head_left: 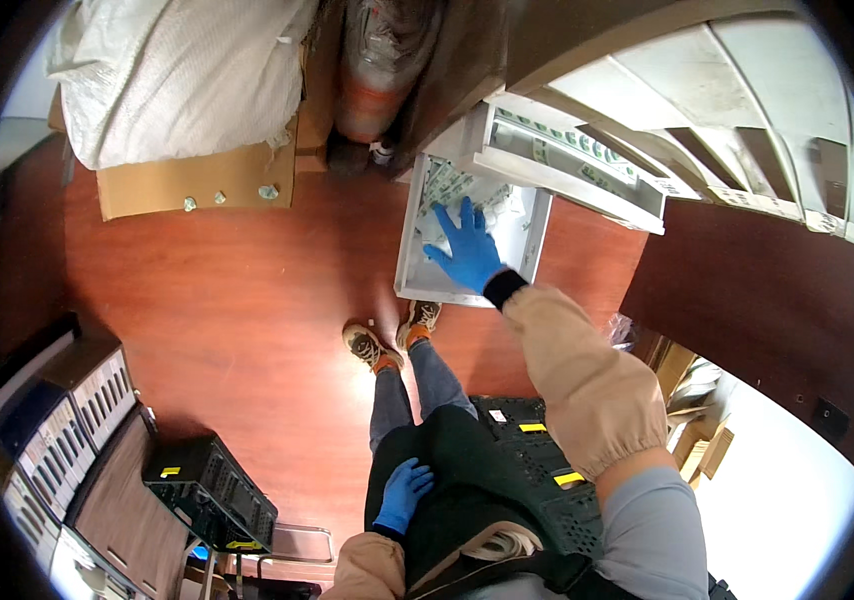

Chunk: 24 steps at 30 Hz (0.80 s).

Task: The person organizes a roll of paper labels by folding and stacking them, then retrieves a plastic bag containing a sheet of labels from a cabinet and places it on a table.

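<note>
Right hand (467, 250), blue-gloved, fingers spread flat inside pulled-out white metal drawer (409, 270), covering small packets beneath; drawer's long axis pointing toward feet.

Right hand (467, 250) reaching into open drawer (409, 250), packets (447, 183) lying just beyond its fingers (466, 214), second drawer (567, 160) sitting behind, left hand (404, 493) resting on apron (467, 470), crate (212, 490) standing left of it.

Red-brown wood floor (227, 290): cardboard sheet (197, 180) w/ white sack (177, 70), black crate (212, 490), poss. metal bits.
</note>
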Each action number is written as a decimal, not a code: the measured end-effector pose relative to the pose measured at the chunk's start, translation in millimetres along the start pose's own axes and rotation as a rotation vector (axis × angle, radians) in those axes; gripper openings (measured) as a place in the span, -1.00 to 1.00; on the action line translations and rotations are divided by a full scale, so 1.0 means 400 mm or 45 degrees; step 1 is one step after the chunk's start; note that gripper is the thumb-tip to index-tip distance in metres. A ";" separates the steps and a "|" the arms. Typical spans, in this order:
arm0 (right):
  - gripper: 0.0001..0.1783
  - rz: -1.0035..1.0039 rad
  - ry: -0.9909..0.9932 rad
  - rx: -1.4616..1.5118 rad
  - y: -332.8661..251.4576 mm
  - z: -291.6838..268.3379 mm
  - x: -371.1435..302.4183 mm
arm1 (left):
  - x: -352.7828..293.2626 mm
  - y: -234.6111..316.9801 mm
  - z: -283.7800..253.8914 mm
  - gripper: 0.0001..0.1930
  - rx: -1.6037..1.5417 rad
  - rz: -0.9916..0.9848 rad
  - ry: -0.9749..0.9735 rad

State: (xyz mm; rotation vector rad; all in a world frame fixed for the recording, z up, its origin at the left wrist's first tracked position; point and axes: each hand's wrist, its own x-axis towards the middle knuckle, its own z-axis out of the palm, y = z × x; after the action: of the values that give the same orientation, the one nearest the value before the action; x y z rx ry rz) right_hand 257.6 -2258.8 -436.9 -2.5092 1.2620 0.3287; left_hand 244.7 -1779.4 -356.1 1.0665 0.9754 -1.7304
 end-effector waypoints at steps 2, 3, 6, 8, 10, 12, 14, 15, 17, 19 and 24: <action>-0.14 -0.028 0.235 -0.268 0.061 0.054 0.057 | -0.003 0.013 0.011 -0.61 0.022 -0.009 0.019; -0.21 -0.009 0.240 -0.141 0.073 0.030 0.089 | -0.010 0.007 0.009 -0.62 0.006 -0.005 0.040; -0.34 -0.113 0.386 -0.010 0.116 -0.015 0.089 | -0.005 -0.004 0.001 -0.61 -0.032 0.009 0.028; -0.35 -0.179 0.412 -0.030 0.146 0.019 0.010 | -0.012 0.010 0.018 -0.61 -0.025 -0.001 0.024; -0.43 -0.183 0.169 0.039 0.103 0.030 -0.104 | -0.011 0.008 0.029 -0.60 -0.036 0.005 0.027; -0.56 -0.195 -0.268 0.358 0.082 0.037 -0.217 | -0.013 0.012 0.026 -0.60 -0.019 0.011 0.029; -0.63 -0.212 -0.169 0.194 0.043 0.010 -0.255 | -0.014 0.016 0.029 -0.60 -0.002 0.008 0.060; -0.66 -0.222 -0.120 0.113 0.028 -0.003 -0.255 | -0.014 0.018 0.031 -0.60 0.003 0.008 0.078; -0.63 -0.363 -0.110 0.067 0.039 -0.018 -0.228 | -0.010 0.013 0.019 -0.60 0.001 0.025 0.039; -0.63 -0.470 -0.164 0.073 0.049 -0.021 -0.208 | -0.010 0.010 0.009 -0.59 -0.013 0.037 -0.001; -0.64 -0.599 -1.043 -0.159 0.035 -0.025 -0.172 | -0.017 0.013 0.013 -0.58 -0.027 0.043 0.024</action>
State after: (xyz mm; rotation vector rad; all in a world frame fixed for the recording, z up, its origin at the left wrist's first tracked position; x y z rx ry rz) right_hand 206.7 -2219.7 -406.6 -2.2528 0.3336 1.1727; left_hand 250.1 -1784.2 -349.2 1.0814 0.9801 -1.6815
